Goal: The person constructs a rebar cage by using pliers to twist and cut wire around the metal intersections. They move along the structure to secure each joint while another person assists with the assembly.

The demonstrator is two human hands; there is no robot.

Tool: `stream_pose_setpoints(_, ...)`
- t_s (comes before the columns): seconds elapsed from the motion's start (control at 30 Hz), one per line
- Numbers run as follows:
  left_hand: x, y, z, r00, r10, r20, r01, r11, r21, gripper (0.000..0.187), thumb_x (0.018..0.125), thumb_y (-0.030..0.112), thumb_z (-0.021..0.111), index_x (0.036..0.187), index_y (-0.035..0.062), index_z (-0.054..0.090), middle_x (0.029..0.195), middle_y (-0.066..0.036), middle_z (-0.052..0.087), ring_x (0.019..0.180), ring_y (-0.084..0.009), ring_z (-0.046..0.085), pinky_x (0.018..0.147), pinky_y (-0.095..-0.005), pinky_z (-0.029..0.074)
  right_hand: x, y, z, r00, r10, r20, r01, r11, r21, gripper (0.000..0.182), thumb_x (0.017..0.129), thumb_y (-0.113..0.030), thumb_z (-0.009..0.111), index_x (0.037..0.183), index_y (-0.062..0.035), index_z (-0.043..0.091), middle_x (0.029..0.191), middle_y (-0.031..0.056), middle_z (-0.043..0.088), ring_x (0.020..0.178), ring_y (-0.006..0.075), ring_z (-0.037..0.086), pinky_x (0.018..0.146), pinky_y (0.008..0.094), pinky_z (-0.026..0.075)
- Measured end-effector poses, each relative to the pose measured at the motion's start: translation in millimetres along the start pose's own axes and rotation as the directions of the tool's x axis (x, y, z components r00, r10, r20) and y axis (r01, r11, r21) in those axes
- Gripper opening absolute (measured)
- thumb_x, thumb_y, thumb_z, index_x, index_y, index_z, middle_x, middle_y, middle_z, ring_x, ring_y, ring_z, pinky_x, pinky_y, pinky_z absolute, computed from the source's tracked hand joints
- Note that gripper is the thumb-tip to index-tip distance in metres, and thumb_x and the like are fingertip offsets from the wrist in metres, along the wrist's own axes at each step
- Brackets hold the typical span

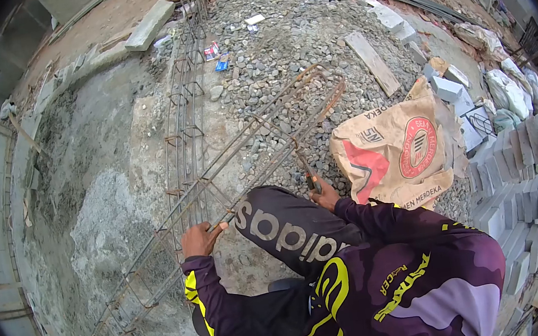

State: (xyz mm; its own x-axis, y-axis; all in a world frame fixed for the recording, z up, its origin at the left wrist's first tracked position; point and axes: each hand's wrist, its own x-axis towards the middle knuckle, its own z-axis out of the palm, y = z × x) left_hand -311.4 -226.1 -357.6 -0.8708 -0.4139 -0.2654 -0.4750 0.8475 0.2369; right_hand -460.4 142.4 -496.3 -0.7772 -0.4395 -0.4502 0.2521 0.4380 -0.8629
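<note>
Rebar cage point(229, 166) lies slanted across the ground from near left to far right, its near part over the knee: the left hand point(200, 237) has its fingers closed round a bar, while the right hand point(325, 196) grips pliers point(310, 178) at a stirrup. Steadying the bar while twisting should keep ties tight. Trousers read "adidas"; farther right, a cement sack point(397, 153) shows "MERDEKA".

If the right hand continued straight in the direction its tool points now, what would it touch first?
The right hand holds a hooked tool that points up and away along the rebar cage. It would probably meet the cage's bars first, then the gravel behind; depth is unclear in this one view.
</note>
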Motion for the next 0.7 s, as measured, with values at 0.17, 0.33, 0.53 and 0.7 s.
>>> stream_pose_setpoints(0.17, -7.3, -3.8, -49.3, 0.998, -0.036, -0.048, 0.031, 0.993, -0.111, 0.066, 0.075, 0.064, 0.067, 0.063, 0.0006, 0.057, 0.056, -0.022, 0.051, 0.057, -0.0432, 0.050, 0.053, -0.0459, 0.038, 6.9, -19.8, 3.0, 0.960, -0.278, -0.043, 0.278, 0.960, -0.013, 0.079, 0.084, 0.001, 0.058, 0.152, -0.0130, 0.019, 0.150, 0.0202, 0.032, 0.136, 0.0312, 0.036, 0.111, 0.0365, 0.029)
stream_pose_setpoints(0.33, -11.0, 1.0, -52.8, 0.997, -0.033, -0.073, 0.025, 0.994, -0.104, 0.050, 0.076, 0.047, 0.071, 0.064, 0.0006, 0.058, 0.056, -0.022, 0.052, 0.057, -0.0430, 0.049, 0.052, -0.0451, 0.037, 9.4, -51.6, 0.0, 0.833, -0.542, -0.109, 0.531, 0.839, -0.115, 0.082, 0.082, 0.003, 0.058, 0.152, -0.0072, 0.016, 0.153, 0.0194, 0.025, 0.143, 0.0340, 0.024, 0.116, 0.0393, 0.020)
stream_pose_setpoints(0.53, -17.2, 6.5, -54.2, 0.995, -0.065, -0.080, 0.056, 0.992, -0.111, 0.042, 0.076, 0.038, 0.073, 0.065, -0.0003, 0.059, 0.058, -0.020, 0.052, 0.054, -0.0371, 0.052, 0.053, -0.0422, 0.039, 6.8, -48.8, 3.5, 0.845, -0.520, -0.122, 0.497, 0.849, -0.181, 0.083, 0.082, 0.000, 0.059, 0.152, -0.0064, 0.015, 0.154, 0.0198, 0.023, 0.143, 0.0337, 0.022, 0.117, 0.0409, 0.018)
stream_pose_setpoints(0.7, -21.0, 0.3, -51.8, 0.992, -0.042, -0.123, 0.023, 0.988, -0.150, 0.048, 0.078, 0.039, 0.074, 0.063, -0.0022, 0.054, 0.053, -0.017, 0.044, 0.049, -0.0303, 0.037, 0.050, -0.0387, 0.035, 8.8, -63.2, 2.8, 0.801, -0.557, -0.220, 0.551, 0.829, -0.093, 0.080, 0.084, 0.001, 0.058, 0.151, -0.0065, 0.016, 0.151, 0.0198, 0.025, 0.140, 0.0369, 0.025, 0.115, 0.0419, 0.021)
